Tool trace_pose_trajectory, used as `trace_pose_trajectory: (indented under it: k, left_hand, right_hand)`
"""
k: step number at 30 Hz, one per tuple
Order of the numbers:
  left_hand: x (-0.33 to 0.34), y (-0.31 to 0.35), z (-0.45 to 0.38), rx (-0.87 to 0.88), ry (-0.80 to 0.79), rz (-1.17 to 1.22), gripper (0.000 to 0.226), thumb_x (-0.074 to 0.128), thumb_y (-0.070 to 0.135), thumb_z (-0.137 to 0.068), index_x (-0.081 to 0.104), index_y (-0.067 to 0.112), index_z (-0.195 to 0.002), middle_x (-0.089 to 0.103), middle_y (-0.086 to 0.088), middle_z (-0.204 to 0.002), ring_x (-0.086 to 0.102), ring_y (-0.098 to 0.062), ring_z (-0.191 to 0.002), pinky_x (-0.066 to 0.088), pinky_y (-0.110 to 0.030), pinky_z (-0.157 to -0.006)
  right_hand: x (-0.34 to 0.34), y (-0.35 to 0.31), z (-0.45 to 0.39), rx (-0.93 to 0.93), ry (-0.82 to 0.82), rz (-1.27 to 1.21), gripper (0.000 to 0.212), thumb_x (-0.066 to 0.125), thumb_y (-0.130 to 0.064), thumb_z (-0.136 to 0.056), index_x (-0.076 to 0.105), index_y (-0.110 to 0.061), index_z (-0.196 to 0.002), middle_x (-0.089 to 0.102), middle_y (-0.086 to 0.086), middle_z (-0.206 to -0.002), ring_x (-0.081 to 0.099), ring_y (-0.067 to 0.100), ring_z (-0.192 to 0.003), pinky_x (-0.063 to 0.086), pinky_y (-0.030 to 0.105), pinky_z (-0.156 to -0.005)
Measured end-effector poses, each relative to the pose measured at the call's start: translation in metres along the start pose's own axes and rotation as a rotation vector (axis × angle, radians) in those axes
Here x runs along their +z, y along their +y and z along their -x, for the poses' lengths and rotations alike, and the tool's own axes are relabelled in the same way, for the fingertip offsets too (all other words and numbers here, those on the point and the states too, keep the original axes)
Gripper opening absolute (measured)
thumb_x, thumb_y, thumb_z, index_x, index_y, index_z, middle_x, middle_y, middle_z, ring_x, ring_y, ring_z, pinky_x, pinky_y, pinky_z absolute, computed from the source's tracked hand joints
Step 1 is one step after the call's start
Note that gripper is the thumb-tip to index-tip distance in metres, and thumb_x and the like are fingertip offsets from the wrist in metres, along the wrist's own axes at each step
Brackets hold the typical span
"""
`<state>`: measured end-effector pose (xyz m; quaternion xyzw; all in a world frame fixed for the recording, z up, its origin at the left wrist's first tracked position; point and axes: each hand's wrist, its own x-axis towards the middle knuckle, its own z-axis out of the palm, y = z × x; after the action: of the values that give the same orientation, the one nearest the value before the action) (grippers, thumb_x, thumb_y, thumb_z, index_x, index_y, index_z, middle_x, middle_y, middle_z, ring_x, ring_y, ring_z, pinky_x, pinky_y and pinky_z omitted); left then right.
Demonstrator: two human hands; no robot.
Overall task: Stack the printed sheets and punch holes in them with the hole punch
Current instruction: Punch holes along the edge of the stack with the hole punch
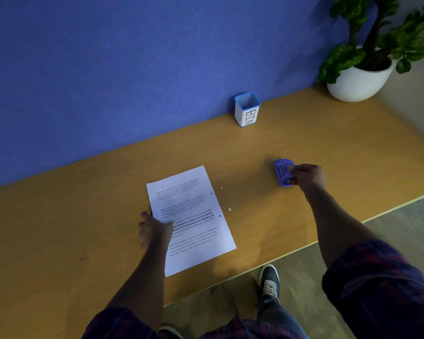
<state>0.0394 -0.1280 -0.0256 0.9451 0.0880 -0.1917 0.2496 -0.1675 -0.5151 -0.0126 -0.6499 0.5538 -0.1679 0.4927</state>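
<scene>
The wooden desk (304, 143) carries everything, so take the sheets of paper (194, 216) lying flat near its front edge as the landmark. They look like a squared stack, though how many sheets there are cannot be told. Their long axis runs from the front edge of the desk toward the blue wall (108, 69), tilted a little to the left at the far end. Two dark holes (211, 193) already show along the right long edge of the paper, and small white chips (229, 209) lie on the desk just beside that edge.

Far behind the paper and to its right stands a potted plant (362, 77); nearer, against the wall, a small bin (246, 110).

The left hand (154, 231) rests on the paper's left edge, its fingers spread and pressing down. The right hand (309, 177) is well to the right of the paper, its fingers curled around the near side of the purple hole punch (283, 172), which sits on or very close to the desk; I cannot tell which.

Punching looks done. If another punch is needed, the right hand is the nearer one, and the punch would travel leftward to the paper's right edge.
</scene>
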Motion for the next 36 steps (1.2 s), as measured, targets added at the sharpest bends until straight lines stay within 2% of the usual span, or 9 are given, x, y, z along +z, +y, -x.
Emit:
trace_pose_trajectory:
  k: [10, 19, 21, 23, 27, 31, 36]
  left_hand:
    - [0.003, -0.004, -0.003, 0.004, 0.010, -0.006, 0.087, 0.090, 0.028, -0.073, 0.034, 0.017, -0.139, 0.053, -0.020, -0.130, 0.056, -0.043, -0.119, 0.053, -0.065, -0.091]
    - [0.004, -0.006, -0.006, 0.005, 0.014, 0.032, 0.086, 0.090, 0.026, -0.072, 0.035, 0.019, -0.138, 0.053, -0.018, -0.133, 0.055, -0.042, -0.122, 0.052, -0.064, -0.094]
    - [0.004, -0.007, -0.006, 0.003, 0.012, 0.043, 0.084, 0.089, 0.026, -0.072, 0.036, 0.019, -0.136, 0.053, -0.017, -0.132, 0.055, -0.042, -0.122, 0.051, -0.064, -0.094]
    - [0.004, -0.007, -0.007, 0.003, 0.013, 0.047, 0.084, 0.089, 0.026, -0.072, 0.036, 0.018, -0.136, 0.053, -0.017, -0.133, 0.055, -0.042, -0.122, 0.051, -0.064, -0.095]
    - [0.004, -0.008, -0.006, 0.002, 0.014, 0.041, 0.083, 0.089, 0.027, -0.072, 0.036, 0.019, -0.136, 0.053, -0.016, -0.132, 0.055, -0.041, -0.122, 0.051, -0.063, -0.095]
    - [0.005, -0.008, -0.007, -0.003, 0.017, 0.044, 0.083, 0.089, 0.027, -0.072, 0.036, 0.021, -0.135, 0.054, -0.015, -0.132, 0.055, -0.040, -0.122, 0.051, -0.062, -0.095]
    - [0.005, -0.007, -0.007, -0.007, 0.020, 0.029, 0.085, 0.090, 0.028, -0.071, 0.034, 0.022, -0.135, 0.054, -0.016, -0.131, 0.056, -0.041, -0.120, 0.053, -0.063, -0.092]
  right_hand:
    - [-0.015, 0.007, -0.011, 0.027, 0.019, -0.013, 0.019, 0.077, -0.020, -0.088, 0.070, -0.015, -0.071, 0.068, 0.014, -0.065, 0.069, 0.032, -0.068, 0.061, 0.059, -0.081]
    - [-0.013, 0.019, -0.024, 0.042, 0.000, 0.037, 0.014, 0.076, -0.022, -0.087, 0.072, -0.017, -0.075, 0.070, 0.012, -0.066, 0.072, 0.033, -0.069, 0.061, 0.058, -0.082]
    - [-0.013, 0.018, -0.024, 0.024, -0.001, 0.049, 0.010, 0.073, -0.020, -0.090, 0.075, -0.013, -0.083, 0.071, 0.013, -0.070, 0.071, 0.033, -0.071, 0.061, 0.055, -0.082]
    - [-0.013, 0.017, -0.024, 0.001, 0.017, 0.083, 0.018, 0.071, -0.022, -0.092, 0.077, -0.006, -0.098, 0.071, 0.014, -0.076, 0.070, 0.031, -0.074, 0.058, 0.048, -0.079]
    - [-0.012, 0.011, -0.025, -0.038, 0.066, 0.191, 0.025, 0.067, -0.024, -0.096, 0.076, -0.007, -0.111, 0.071, 0.014, -0.086, 0.068, 0.032, -0.081, 0.046, 0.032, -0.070]
    - [-0.010, 0.008, -0.031, -0.017, 0.094, 0.260, 0.031, 0.065, -0.028, -0.097, 0.074, -0.009, -0.119, 0.075, 0.020, -0.105, 0.069, 0.038, -0.096, 0.045, 0.032, -0.073]
    - [-0.007, 0.004, -0.027, 0.014, 0.121, 0.307, 0.031, 0.063, -0.029, -0.098, 0.073, -0.011, -0.122, 0.074, 0.021, -0.111, 0.068, 0.040, -0.103, 0.041, 0.031, -0.073]
